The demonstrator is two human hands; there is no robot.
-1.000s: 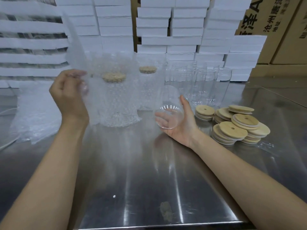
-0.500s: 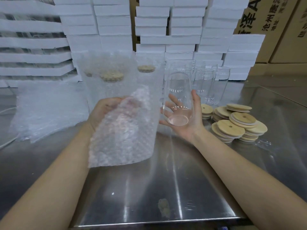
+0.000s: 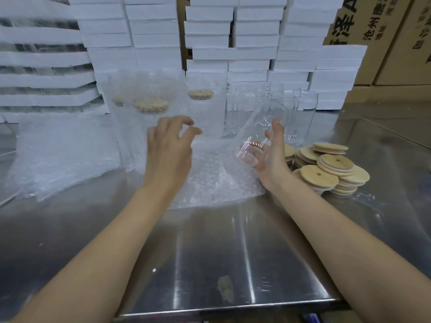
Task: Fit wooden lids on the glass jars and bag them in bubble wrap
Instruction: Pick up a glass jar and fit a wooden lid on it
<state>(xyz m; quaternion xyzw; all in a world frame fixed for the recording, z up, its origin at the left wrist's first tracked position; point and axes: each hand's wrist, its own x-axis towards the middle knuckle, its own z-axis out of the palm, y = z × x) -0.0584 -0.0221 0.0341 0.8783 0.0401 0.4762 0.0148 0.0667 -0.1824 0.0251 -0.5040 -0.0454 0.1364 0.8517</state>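
My right hand (image 3: 274,157) grips a clear glass jar (image 3: 261,129) without a lid. The jar is tilted, its base toward my palm and its mouth pointing up and to the right. My left hand (image 3: 169,148) hovers with loosely curled fingers and holds nothing. A bubble wrap bag (image 3: 217,178) lies flat on the steel table (image 3: 210,252) between and below my hands. A pile of round wooden lids (image 3: 326,169) sits just right of my right hand. Several empty jars (image 3: 300,113) stand behind it.
Bagged jars with lids on (image 3: 151,106) stand at the back centre. A heap of bubble wrap bags (image 3: 58,157) lies at the left. Stacks of white foam boxes (image 3: 210,43) and cardboard cartons (image 3: 384,31) line the back. The table's front edge is near my elbows.
My left hand let go of the bubble wrap bag, which now lies on the table, and moved right toward the jar. My right hand tipped the jar from upright to slanted.
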